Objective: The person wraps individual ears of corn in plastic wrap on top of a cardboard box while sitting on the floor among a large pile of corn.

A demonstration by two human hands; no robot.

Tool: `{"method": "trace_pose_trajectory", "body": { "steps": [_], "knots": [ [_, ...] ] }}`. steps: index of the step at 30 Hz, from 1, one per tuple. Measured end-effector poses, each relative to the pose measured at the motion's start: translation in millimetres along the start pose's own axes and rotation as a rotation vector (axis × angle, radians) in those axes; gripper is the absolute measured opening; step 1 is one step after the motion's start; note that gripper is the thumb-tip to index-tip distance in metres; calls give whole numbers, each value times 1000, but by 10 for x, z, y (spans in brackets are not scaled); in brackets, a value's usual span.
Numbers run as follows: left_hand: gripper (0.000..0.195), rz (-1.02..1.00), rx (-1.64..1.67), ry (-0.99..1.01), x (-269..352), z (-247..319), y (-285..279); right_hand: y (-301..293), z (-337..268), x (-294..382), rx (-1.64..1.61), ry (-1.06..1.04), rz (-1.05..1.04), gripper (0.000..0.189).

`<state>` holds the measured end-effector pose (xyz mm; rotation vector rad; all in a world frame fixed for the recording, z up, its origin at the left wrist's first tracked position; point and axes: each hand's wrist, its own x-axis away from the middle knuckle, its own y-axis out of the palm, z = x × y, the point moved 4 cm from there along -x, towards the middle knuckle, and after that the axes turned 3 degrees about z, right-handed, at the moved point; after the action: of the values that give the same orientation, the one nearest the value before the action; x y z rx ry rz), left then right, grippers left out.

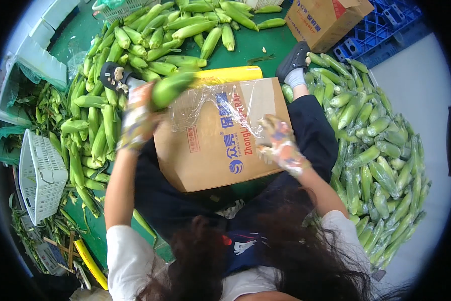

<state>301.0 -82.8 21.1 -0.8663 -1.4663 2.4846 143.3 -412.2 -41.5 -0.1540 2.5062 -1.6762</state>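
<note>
My left hand (138, 116), in a patterned glove, grips an ear of corn in its green husk (172, 88); both are blurred. The ear is above the far left corner of a cardboard box (195, 161) between my legs. A sheet of clear plastic wrap (195, 109) lies over the box's far part, creased and shiny. My right hand (280, 143), gloved too, is over the box's right side near the wrap's edge, its fingers apart. Beyond the box's far edge lies a yellow roll of wrap (229, 75).
Loose husked ears (97, 101) are heaped at left and ahead. Plastic-wrapped ears (376, 161) form a pile at right. A white plastic basket (44, 177) is tipped at left. Another carton (323, 22) stands by a blue pallet (379, 30). A yellow tube (91, 265) lies lower left.
</note>
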Motion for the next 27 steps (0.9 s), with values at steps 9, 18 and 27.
{"method": "trace_pose_trajectory", "body": {
  "steps": [9,18,27],
  "knots": [
    [61,-342,-32,121,-192,668,955,-132,147,-697,-186,-48,602,20],
    [57,51,26,63,64,679,845,552,-444,-1494,45,-230,241,49],
    [17,-294,-97,-242,781,11,764,89,-20,-1407,-483,-201,152,55]
  ]
}}
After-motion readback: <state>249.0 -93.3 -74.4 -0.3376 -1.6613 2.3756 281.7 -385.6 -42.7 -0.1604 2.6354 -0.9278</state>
